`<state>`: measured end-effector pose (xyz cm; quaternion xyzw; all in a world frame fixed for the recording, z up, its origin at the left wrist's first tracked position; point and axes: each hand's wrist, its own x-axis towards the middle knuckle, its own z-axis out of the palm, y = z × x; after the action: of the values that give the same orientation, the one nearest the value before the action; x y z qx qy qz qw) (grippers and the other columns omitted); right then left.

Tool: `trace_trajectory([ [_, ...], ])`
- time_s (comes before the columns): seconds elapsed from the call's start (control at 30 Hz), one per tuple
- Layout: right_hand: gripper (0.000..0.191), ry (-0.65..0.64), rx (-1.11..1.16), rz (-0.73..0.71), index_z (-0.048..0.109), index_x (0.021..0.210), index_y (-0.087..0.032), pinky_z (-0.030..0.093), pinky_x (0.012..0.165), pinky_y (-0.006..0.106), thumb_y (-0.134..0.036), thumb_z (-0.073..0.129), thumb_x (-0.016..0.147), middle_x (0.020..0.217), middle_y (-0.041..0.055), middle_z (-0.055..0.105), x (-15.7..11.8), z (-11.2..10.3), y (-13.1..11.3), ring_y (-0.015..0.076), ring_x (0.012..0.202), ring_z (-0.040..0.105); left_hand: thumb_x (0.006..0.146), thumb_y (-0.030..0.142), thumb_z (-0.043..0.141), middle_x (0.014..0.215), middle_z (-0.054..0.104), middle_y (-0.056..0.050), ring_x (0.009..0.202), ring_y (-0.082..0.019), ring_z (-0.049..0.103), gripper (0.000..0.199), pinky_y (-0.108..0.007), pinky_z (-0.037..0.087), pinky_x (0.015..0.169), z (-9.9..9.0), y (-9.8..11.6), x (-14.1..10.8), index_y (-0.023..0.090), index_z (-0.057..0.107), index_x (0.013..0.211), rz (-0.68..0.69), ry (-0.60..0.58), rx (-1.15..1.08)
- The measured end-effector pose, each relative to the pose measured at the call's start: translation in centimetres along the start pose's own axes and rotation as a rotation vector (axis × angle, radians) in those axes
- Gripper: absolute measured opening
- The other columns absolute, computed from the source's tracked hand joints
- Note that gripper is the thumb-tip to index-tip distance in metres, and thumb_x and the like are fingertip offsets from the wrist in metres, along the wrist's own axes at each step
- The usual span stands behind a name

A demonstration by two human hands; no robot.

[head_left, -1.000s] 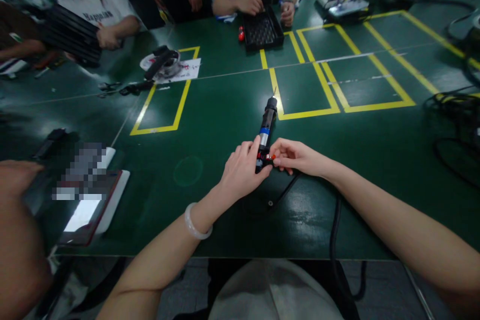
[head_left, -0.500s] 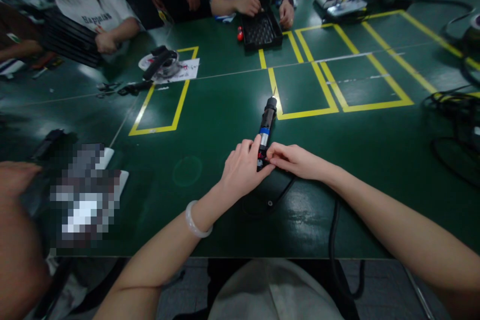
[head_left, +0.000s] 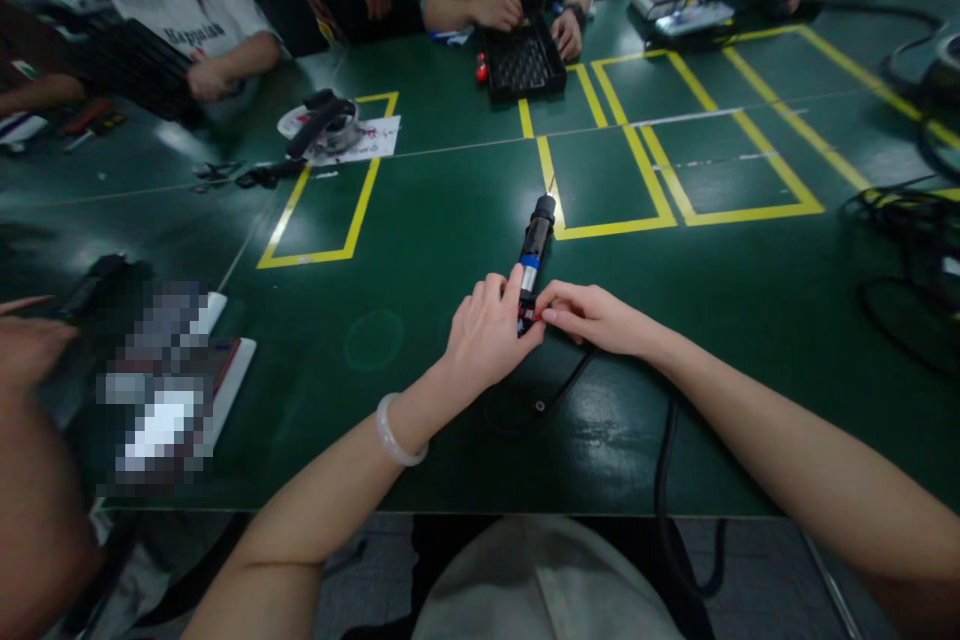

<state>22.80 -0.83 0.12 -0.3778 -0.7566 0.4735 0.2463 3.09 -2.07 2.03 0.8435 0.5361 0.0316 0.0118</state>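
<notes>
As we look down along both forearms, our hands meet on one item: a black driver (head_left: 535,238) with a blue band, a silver section and a thin bit at its far end, lying on the green tabletop (head_left: 442,230) before us, bit pointing away. Left hand (head_left: 487,332): palm down, laid over the driver's rear part, index finger along the silver section, other fingers bent, thumb reaching right; closed around the driver. Left wrist: pale bracelet (head_left: 390,432), forearm slanting in from lower left. Right hand (head_left: 589,313): thumb and index finger pinched together beside a small red part (head_left: 527,313) at the driver's rear; we cannot tell what, if anything, sits between them. Right wrist: nearly straight, forearm slanting in from lower right. Just below our hands: one thin black cable (head_left: 571,380) with a small round end. Just beside the bit: a yellow tape outline (head_left: 615,226). Far side: a black tray (head_left: 525,90), a co-worker's hand (head_left: 568,35) near its rim.
</notes>
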Motion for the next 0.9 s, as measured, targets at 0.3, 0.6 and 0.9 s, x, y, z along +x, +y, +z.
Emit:
trace_trajectory([
  [0.3,0.024,0.116,0.215,0.097,0.058,0.092,-0.015,0.031,0.045,0.021,-0.038,0.052,0.095,0.048,-0.0075,0.047,0.2,-1.1,0.9,0.0086,0.043,0.043,0.095,0.050,0.046,0.119,0.053,-0.014,0.103,-0.027,0.054,0.069,-0.036,0.048,0.082,-0.6,-3.0,-0.7,0.015,0.031,0.153,0.014,-0.013,0.088],
  [0.6,0.021,0.141,0.255,0.127,0.060,0.088,-0.015,0.031,0.044,0.020,-0.034,0.053,0.094,0.047,-0.0077,0.047,0.2,-1.6,1.1,0.0070,0.040,0.041,0.097,0.057,0.035,0.125,0.051,-0.018,0.109,-0.033,0.055,0.070,-0.043,0.051,0.084,-2.0,-13.1,-1.9,0.017,0.031,0.154,-0.204,-0.087,0.214],
  [0.9,0.020,0.149,0.248,0.143,0.060,0.088,-0.015,0.032,0.041,0.019,-0.033,0.054,0.094,0.048,-0.0069,0.049,0.2,-1.4,1.3,0.0072,0.041,0.042,0.098,0.066,0.028,0.119,0.051,-0.011,0.110,-0.028,0.053,0.067,-0.045,0.050,0.091,-2.9,-24.2,-2.7,0.019,0.034,0.145,-0.441,-0.095,0.330],
])
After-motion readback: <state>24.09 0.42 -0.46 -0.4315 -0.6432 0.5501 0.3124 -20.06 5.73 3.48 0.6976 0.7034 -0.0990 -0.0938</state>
